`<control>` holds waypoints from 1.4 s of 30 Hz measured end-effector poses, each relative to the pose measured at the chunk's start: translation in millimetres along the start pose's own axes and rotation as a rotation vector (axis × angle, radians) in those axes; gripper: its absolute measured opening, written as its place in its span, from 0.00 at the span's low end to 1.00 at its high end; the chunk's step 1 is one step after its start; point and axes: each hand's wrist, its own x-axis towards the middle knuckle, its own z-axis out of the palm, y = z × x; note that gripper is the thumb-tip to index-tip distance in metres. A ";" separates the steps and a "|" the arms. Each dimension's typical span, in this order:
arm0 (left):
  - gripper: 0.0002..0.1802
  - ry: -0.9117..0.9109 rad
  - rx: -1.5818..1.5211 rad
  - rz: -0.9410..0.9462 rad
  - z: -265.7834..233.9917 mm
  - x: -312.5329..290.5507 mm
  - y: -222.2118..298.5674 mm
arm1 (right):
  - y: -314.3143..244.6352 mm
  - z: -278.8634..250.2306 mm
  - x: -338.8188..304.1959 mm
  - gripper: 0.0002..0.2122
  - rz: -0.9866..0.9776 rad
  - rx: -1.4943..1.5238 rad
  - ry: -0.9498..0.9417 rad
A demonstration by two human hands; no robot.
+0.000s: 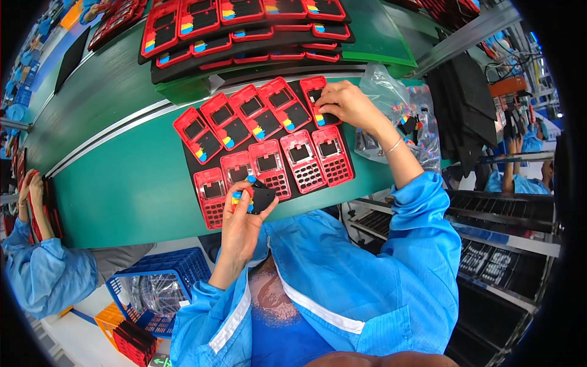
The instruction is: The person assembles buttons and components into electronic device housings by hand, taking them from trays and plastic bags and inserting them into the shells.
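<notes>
My left hand (237,235) is closed around a few black rubber keypads (263,199) with blue, yellow and red keys, held above the near row of red phone housings (212,191). My right hand (348,105) reaches to the far right red housing (312,84). Its fingers are bent and pinched at a black keypad (331,120) lying in that housing; the fingertips partly hide it. Beside it, the other far-row housings (278,90) have black keypads with coloured keys in them. The near-row housings show open key holes. All lie on a black foam sheet (191,154).
Stacked black trays of red housings (244,32) stand at the back of the green bench (122,205). A clear plastic bag (382,85) with loose keypads lies right. Black sheets (465,104) hang beyond it. A blue basket (162,324) stands below left. A co-worker's hands (35,191) are far left.
</notes>
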 end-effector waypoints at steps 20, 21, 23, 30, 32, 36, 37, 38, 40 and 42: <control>0.10 -0.018 0.000 -0.008 0.3 -1.5 -0.9 | -3.7 -5.7 -4.7 0.09 -0.017 -0.281 -0.049; 0.10 -0.024 0.005 -0.009 1.6 -2.6 -0.4 | -2.9 -10.8 2.2 0.09 -0.017 -0.288 -0.117; 0.09 -0.024 0.003 -0.005 3.9 -3.0 -0.3 | -5.9 -18.0 8.4 0.09 -0.018 -0.301 -0.181; 0.10 -0.011 0.009 0.038 -6.7 -10.6 3.6 | -7.5 -5.0 -7.3 0.10 -0.010 -0.354 -0.112; 0.10 -0.012 -0.014 0.049 -8.5 -9.2 3.8 | -10.1 1.2 -7.7 0.10 -0.022 -0.334 -0.063; 0.10 0.006 -0.034 0.032 -6.4 -8.0 4.6 | -17.9 0.0 -2.9 0.08 0.008 -0.196 -0.059; 0.10 -0.003 -0.048 0.022 -5.7 -8.5 5.0 | -15.8 5.8 -2.4 0.08 -0.003 -0.235 -0.055; 0.10 0.004 -0.045 0.024 -5.4 -8.2 5.2 | -15.4 9.6 -1.5 0.09 -0.014 -0.275 -0.050; 0.12 -0.022 -0.116 0.005 -5.2 -6.0 5.5 | -17.4 6.8 4.9 0.09 0.015 -0.291 -0.095; 0.14 -0.027 -0.145 0.007 -3.8 -7.9 6.3 | -19.9 6.3 4.1 0.09 0.042 -0.312 -0.138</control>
